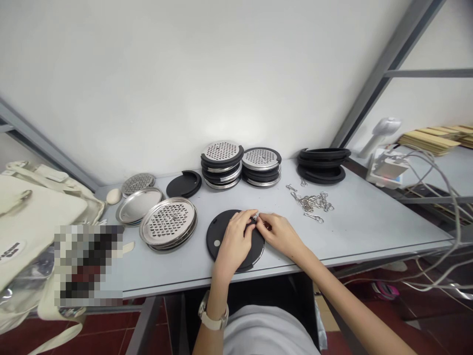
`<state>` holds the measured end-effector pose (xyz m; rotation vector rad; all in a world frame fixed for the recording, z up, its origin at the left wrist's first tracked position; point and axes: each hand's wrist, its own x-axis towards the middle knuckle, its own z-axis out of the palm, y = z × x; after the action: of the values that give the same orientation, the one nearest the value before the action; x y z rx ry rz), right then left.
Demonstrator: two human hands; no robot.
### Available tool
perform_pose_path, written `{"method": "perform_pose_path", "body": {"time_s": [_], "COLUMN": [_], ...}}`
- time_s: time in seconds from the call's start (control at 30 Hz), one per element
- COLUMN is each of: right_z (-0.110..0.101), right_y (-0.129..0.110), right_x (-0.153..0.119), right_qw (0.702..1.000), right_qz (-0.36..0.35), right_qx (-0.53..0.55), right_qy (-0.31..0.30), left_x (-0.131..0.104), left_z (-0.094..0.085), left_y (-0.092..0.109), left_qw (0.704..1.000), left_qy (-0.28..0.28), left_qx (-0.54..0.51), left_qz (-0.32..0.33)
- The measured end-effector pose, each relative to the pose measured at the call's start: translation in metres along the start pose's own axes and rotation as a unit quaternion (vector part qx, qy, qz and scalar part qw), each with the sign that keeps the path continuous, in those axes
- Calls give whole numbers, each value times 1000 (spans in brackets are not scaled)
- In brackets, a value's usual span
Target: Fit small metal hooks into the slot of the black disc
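Pinching a small metal clip (255, 217) between the fingertips of both hands, we work at the far edge of a black round lid (221, 234) lying flat near the front of the grey table (369, 222). Our left hand (236, 241) rests on the lid, its fingers curled to the clip; our right hand (279, 234) meets it from the right. The clip is tiny, so how it sits is hard to tell. A heap of loose clips (312, 202) lies beyond, and perforated steel discs (168, 222) are stacked to the left.
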<state>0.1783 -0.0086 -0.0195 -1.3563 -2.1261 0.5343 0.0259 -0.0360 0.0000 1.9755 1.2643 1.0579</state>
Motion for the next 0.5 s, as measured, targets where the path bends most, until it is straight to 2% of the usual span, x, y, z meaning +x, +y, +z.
{"method": "perform_pose_path", "body": {"time_s": [0.5], "right_z": [0], "right_y": [-2], "right_x": [-2], "right_qw": [999], "right_qz": [13], "right_qx": [-30], "right_qy": [6], "left_x": [1], "left_z": [0], "left_y": [1], "left_qw": [1000], "left_qy": [-1], "left_qx": [11], "left_qz": [9]}}
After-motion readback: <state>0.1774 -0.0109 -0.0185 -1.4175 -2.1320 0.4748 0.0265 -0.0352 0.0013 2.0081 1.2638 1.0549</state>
